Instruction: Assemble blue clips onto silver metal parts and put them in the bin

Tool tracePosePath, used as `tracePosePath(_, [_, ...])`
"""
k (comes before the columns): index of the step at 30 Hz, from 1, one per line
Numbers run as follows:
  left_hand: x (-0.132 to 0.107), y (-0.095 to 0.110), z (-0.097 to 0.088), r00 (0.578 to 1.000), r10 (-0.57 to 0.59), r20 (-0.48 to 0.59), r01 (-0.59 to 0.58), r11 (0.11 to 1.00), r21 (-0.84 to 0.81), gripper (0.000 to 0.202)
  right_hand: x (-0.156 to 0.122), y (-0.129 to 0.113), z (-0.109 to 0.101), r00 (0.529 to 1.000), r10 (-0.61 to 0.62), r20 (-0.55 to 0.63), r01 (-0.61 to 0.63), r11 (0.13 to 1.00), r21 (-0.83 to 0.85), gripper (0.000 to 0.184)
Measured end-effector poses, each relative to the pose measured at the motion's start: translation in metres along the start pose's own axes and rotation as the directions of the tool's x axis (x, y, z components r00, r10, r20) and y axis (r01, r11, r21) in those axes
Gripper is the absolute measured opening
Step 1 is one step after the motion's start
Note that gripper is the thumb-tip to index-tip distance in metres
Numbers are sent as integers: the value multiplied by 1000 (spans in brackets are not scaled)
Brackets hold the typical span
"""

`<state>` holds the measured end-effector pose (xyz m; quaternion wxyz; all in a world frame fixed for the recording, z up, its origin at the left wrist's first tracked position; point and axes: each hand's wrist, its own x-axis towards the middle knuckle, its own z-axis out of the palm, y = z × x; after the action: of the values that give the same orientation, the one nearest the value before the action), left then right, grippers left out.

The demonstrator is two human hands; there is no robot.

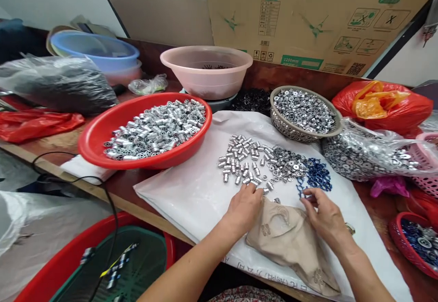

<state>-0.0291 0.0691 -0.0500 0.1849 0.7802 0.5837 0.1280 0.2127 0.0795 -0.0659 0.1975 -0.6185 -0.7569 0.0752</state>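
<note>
"What's around you on that wooden workbench (112, 183)?"

"Behind it stands a big cardboard carton (308, 14). On the bench you've got a red plastic basin (92, 149) heaped with silver metal parts (153, 128), and a woven metal bowl (284, 122) full of similar parts. A white plastic sheet (178, 197) lies right in front of you."

"And on the sheet?"

"Loose silver cylinders (239, 160), flatter grey discs (287, 165) and blue plastic rings (316, 174) are spread in a band, with a crumpled beige cloth (287, 247) just below them."

"What are your fingers doing?"

"Your left hand (244, 208) lies at the cloth's top edge, fingers pressed together, tips just beside the silver cylinders. Your right hand (323, 215) is near the blue plastic rings, thumb and forefinger pinching a small piece too tiny to make out
</note>
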Motion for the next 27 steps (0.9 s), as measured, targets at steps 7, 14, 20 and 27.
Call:
tracePosePath(7, [12,-6,1,996,1,95,-1,1000,3,35,23,-31,-3,834,-424,353,376,905,197,38])
tracePosePath(14, [-2,-15,11,988,-106,-111,62,938,-341,36,66,-40,18,877,-375,300,320,922,217,29])
tracePosePath(20, [-15,6,3,959,-247,141,205,258,-944,32,21,-58,15,965,-214,150,138,905,402,31])
tracePosePath(27, [-22,22,1,938,-23,346,345,-38,-938,31,-23,-68,5,996,-91,22,54,757,651,28])
